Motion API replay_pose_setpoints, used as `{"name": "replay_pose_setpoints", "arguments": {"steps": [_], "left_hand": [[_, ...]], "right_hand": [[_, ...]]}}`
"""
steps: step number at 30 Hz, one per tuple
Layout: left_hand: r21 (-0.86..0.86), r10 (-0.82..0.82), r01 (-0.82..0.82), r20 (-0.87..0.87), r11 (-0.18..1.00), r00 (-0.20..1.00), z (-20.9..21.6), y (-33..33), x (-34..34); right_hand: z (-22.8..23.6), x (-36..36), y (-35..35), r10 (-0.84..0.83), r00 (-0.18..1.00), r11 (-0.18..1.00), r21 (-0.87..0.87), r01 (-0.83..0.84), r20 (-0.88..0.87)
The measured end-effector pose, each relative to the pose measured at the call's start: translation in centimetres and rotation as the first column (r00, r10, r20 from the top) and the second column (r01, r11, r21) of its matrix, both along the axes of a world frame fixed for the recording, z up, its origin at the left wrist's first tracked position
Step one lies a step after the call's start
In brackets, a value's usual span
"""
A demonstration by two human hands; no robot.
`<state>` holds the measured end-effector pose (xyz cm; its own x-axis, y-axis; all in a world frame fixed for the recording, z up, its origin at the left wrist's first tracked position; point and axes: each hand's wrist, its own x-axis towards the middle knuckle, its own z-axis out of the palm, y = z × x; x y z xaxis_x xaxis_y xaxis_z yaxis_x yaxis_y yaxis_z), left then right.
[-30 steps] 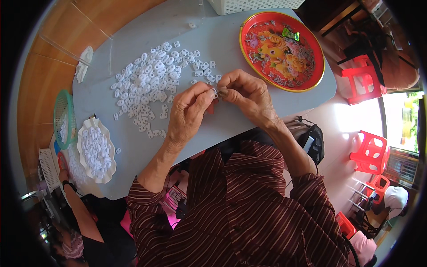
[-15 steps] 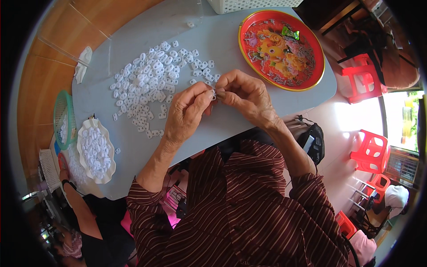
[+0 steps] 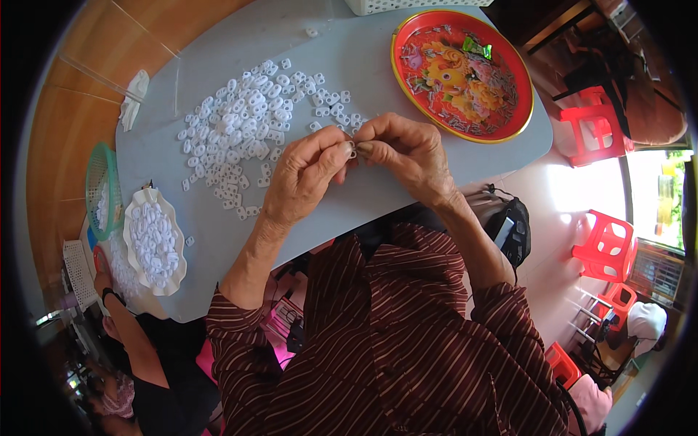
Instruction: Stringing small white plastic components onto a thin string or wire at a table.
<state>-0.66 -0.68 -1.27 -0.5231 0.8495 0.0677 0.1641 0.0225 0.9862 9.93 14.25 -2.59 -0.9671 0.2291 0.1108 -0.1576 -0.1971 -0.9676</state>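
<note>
Over the table's near edge, my left hand [image 3: 305, 174] pinches a small white plastic piece [image 3: 353, 150] between thumb and fingers. My right hand [image 3: 411, 156] meets it there, thumb and forefinger pressed together at the piece; whatever tiny thing they may hold is too small to make out. Just beyond my left hand spreads a loose heap of white two-holed plastic pieces [image 3: 240, 120], with a few strays close to my fingertips. To the right lies a red round tray [image 3: 518, 76] with a flower pattern, strewn with small grey metal pieces [image 3: 502, 102] and a green wrapper [image 3: 477, 49].
At the left stand a scalloped white dish [image 3: 129, 236] full of white pieces and a green mesh basket [image 3: 91, 192]. Another person's arm [image 3: 134, 338] reaches in at lower left. A white perforated basket [image 3: 414, 6] sits at the far edge. Red stools [image 3: 607, 247] stand at right.
Both hands stay together at nearly the same spot, with the white piece turned slightly and showing more plainly. The view has shifted slightly.
</note>
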Motion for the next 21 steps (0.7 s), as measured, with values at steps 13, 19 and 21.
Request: {"name": "replay_pose_setpoints", "arguments": {"steps": [13,19,21], "left_hand": [[-0.007,0.157,-0.158,-0.115,0.987,0.981,-0.2,0.7,2.0],[0.068,0.247,-0.237,-0.273,0.969,0.93,-0.3,0.9,2.4],[-0.016,0.168,-0.17,-0.089,0.985,0.982,0.0,0.7,1.7]], "right_hand": [[-0.8,0.1,-0.4,-0.138,0.99,0.989,-0.053,0.136,-0.036],[-0.7,0.2,-0.1,-0.151,0.989,0.988,0.046,0.151,-0.004],[-0.7,0.2,-0.1,-0.149,0.989,0.985,0.088,0.148,0.008]]}}
